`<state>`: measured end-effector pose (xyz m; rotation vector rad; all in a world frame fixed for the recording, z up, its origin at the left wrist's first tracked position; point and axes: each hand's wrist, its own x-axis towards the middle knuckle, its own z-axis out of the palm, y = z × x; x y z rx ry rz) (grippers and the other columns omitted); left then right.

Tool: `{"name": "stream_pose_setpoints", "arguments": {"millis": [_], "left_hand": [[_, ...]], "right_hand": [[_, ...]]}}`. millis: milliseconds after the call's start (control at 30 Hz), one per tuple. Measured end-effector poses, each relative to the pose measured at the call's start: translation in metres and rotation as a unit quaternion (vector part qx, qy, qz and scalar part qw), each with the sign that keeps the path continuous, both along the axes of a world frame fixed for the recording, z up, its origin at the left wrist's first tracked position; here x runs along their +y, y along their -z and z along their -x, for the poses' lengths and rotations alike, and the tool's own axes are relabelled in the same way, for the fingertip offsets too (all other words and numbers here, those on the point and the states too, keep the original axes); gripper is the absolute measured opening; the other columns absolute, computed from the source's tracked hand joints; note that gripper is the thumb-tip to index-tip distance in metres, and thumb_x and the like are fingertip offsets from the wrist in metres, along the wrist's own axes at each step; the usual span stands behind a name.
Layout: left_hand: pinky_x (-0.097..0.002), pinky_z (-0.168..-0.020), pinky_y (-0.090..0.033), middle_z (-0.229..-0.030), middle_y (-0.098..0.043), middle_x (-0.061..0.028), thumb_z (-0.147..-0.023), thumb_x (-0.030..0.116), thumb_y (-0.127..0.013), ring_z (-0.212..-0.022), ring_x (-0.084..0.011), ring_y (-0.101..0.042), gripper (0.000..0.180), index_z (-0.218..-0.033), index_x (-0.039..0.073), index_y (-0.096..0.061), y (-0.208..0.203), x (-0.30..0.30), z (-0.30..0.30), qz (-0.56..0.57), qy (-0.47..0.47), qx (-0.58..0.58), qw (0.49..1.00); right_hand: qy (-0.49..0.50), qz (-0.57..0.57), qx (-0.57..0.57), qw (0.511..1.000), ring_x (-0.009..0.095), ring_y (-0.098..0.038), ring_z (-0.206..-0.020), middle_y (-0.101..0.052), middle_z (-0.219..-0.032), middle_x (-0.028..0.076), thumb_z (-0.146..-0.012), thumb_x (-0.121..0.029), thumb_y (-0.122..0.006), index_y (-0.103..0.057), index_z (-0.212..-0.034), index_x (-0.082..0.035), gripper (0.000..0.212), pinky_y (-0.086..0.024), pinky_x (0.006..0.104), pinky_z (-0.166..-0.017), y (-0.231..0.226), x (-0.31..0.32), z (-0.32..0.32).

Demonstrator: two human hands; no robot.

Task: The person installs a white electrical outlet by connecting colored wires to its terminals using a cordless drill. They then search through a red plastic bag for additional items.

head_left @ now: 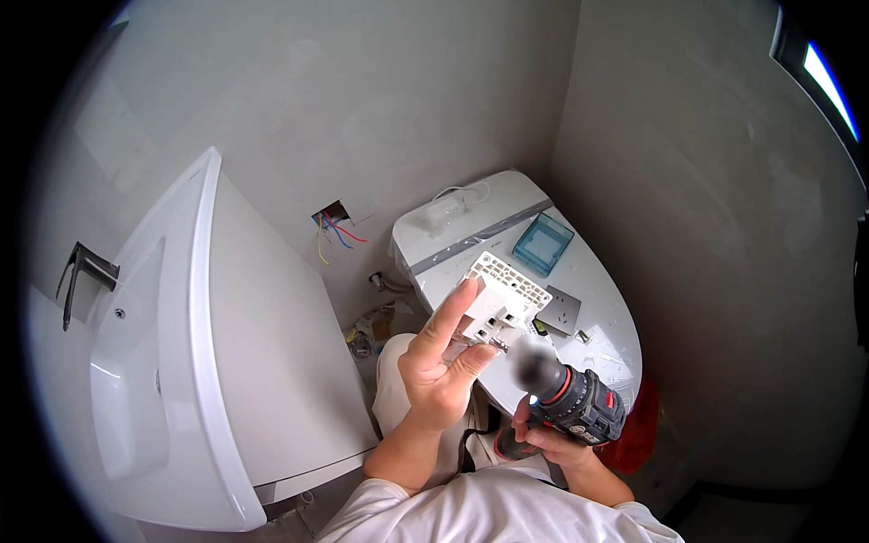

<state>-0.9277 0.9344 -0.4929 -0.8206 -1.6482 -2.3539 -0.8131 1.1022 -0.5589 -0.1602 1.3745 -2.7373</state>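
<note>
Head view: a white socket unit [509, 306] sits above the toilet lid [605, 317], pinched between the left hand's [441, 366] thumb and index finger, projecting beyond them to the upper right. Its terminal side faces the camera; its gridded edge slants down rightward. The right hand [554, 443] is wrapped around a black drill [584, 405], whose long body points up-left toward the unit.

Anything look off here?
Two things. Thin red, blue and yellow wires dangle loose from an uncovered square wall opening. Also, the glossy white toilet lid holds a translucent blue plastic cover and grey rectangular socket plate, an odd workbench.
</note>
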Motion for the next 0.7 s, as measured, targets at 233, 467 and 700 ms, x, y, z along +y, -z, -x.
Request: {"name": "stream_pose_setpoints", "arguments": {"millis": [233,467,700], "left_hand": [[-0.0368,-0.109,-0.048,-0.149,-0.056,-0.0216,-0.095,-0.005,-0.069,-0.128,-0.0251,-0.061,0.062,-0.152,-0.005,-0.046,-0.0013,-0.0004,-0.0012,-0.006,0.01,-0.001,1.0],[-0.0365,-0.109,-0.048,-0.15,-0.056,-0.0213,-0.095,-0.005,-0.069,-0.127,-0.0243,-0.061,0.062,-0.152,-0.005,-0.047,-0.0006,-0.0005,-0.0016,-0.002,0.01,-0.006,1.0],[-0.0369,-0.108,-0.049,-0.149,-0.057,-0.0212,-0.095,-0.003,-0.07,-0.127,-0.0247,-0.061,0.061,-0.152,-0.005,-0.047,0.0016,0.0002,-0.0006,0.001,0.006,-0.009,1.0]], "right_hand": [[0.007,-0.006,-0.004,1.0,0.016,-0.065,-0.08,-0.068,-0.097,0.008,-0.08,-0.011,-0.084,-0.064,-0.112,-0.001,0.039,-0.053,0.0317,-0.074,-0.0018,-0.0024,-0.0041],[-0.002,0.0,-0.015,1.0,0.017,-0.064,-0.078,-0.067,-0.097,0.009,-0.079,-0.013,-0.084,-0.063,-0.113,-0.001,0.042,-0.053,0.0314,-0.073,-0.0016,-0.0013,-0.007],[0.006,0.018,-0.028,0.999,0.013,-0.065,-0.081,-0.07,-0.096,0.004,-0.081,-0.007,-0.083,-0.068,-0.113,-0.003,0.036,-0.053,0.0308,-0.075,-0.0048,-0.0013,-0.0075]]}}
